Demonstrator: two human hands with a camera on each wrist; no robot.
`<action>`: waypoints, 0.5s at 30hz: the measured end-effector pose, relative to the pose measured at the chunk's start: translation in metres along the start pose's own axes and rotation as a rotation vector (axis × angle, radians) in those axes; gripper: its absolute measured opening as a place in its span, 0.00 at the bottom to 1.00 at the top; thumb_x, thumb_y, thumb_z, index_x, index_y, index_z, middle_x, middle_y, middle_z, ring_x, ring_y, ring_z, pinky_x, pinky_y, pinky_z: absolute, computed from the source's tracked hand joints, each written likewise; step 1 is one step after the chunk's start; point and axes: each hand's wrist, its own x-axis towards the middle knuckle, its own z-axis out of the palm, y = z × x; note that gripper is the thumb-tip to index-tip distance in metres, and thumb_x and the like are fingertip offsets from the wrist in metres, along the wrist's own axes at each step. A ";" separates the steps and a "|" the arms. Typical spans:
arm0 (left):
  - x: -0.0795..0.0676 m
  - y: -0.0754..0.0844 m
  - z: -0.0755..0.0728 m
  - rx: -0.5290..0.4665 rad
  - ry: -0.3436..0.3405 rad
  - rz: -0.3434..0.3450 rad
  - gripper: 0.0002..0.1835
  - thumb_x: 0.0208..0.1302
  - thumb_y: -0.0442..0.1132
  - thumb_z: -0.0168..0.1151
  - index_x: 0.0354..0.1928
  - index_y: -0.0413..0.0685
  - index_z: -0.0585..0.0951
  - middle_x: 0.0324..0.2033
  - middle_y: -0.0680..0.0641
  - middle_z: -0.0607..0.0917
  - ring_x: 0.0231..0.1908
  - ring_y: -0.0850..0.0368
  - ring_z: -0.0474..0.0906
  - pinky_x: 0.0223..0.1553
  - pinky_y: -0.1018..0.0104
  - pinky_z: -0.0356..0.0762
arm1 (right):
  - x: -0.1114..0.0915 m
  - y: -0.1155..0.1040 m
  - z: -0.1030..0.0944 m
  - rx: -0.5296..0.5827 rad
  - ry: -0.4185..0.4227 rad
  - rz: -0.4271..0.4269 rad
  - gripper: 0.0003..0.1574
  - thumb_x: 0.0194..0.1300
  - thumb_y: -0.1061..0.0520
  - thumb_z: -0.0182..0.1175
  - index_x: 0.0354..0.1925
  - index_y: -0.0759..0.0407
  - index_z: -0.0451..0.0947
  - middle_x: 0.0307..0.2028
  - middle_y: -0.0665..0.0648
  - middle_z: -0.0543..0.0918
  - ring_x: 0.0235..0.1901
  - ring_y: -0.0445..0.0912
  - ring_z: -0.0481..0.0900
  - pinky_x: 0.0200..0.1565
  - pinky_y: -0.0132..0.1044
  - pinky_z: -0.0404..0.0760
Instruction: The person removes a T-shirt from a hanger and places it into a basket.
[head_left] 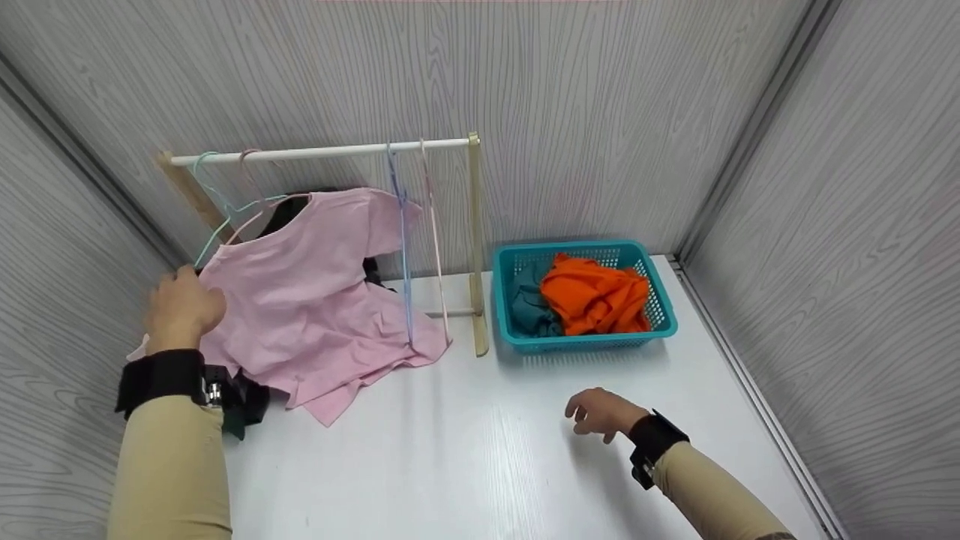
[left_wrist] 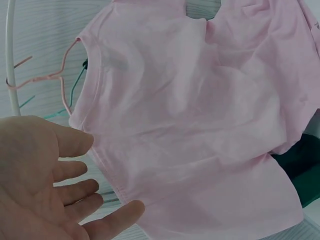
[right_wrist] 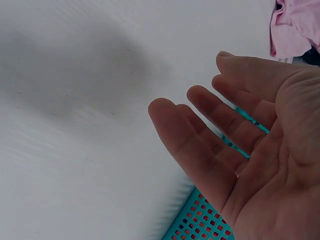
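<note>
Shirt (head_left: 300, 292), pink, is hanging on pink hanger (left_wrist: 61, 77) toward left end of white rail (head_left: 322, 152). Long axis is running diagonally in head view: neckline pointing upper left, hem pointing lower right. Left hand (head_left: 184, 307) is hovering at its near shoulder, grip spreading loosely, holding nothing; contact unclear. Right hand (head_left: 604, 412) is hanging over table (head_left: 450, 465) before teal basket (head_left: 577, 343), grip slack, fingers slightly bending, holding nothing.
</note>
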 end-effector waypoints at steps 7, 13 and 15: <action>0.002 0.003 0.003 -0.018 -0.056 0.017 0.30 0.74 0.46 0.34 0.68 0.29 0.61 0.61 0.20 0.66 0.55 0.25 0.70 0.52 0.37 0.71 | 0.000 0.000 0.004 -0.004 -0.002 0.016 0.18 0.60 0.61 0.66 0.50 0.59 0.80 0.44 0.58 0.82 0.36 0.47 0.79 0.27 0.46 0.86; 0.005 0.024 0.006 0.015 0.022 0.070 0.26 0.75 0.46 0.40 0.63 0.33 0.70 0.55 0.24 0.75 0.47 0.26 0.74 0.48 0.38 0.73 | 0.001 -0.001 0.007 0.006 -0.008 0.004 0.19 0.60 0.62 0.66 0.51 0.60 0.80 0.45 0.59 0.82 0.38 0.48 0.79 0.27 0.47 0.85; 0.006 0.031 0.009 0.005 0.052 0.070 0.26 0.75 0.47 0.43 0.62 0.34 0.72 0.53 0.25 0.77 0.45 0.29 0.74 0.43 0.41 0.73 | 0.001 -0.002 0.009 0.012 -0.009 -0.002 0.19 0.60 0.62 0.65 0.51 0.60 0.80 0.44 0.59 0.81 0.38 0.48 0.80 0.27 0.47 0.85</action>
